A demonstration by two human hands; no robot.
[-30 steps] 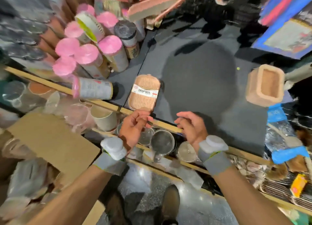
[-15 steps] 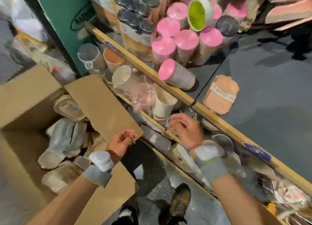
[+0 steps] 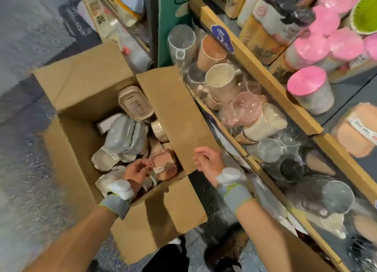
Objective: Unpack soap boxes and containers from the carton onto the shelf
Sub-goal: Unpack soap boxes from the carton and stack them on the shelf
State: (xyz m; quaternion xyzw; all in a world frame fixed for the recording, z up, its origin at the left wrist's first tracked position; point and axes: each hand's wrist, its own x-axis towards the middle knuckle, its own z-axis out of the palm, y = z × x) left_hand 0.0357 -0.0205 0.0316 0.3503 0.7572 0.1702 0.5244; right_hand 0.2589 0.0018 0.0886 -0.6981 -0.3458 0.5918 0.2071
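Note:
The open brown carton (image 3: 85,84) stands on the floor at the left, with several wrapped soap boxes lying loose inside: grey ones (image 3: 122,135), a beige one (image 3: 134,104) and a pink one (image 3: 163,166). My left hand (image 3: 136,170) is down inside the carton, its loosely curled fingertips at the pink box's left edge, holding nothing. My right hand (image 3: 208,161) hovers over the carton's right flap, fingers relaxed and empty. On the dark shelf top (image 3: 346,92) at the right lies a tan soap box (image 3: 355,133) beside pink-lidded containers (image 3: 310,88).
A wooden shelf rail (image 3: 263,71) runs diagonally. Below it a lower shelf holds plastic-wrapped cups and glasses (image 3: 220,82). A green panel (image 3: 169,26) stands behind the carton. My shoe (image 3: 224,251) is on the floor between carton and shelf.
The view swung left from the shelf to the carton. My left hand left the tan soap box on the shelf and went down into the carton; my right hand followed over the flap.

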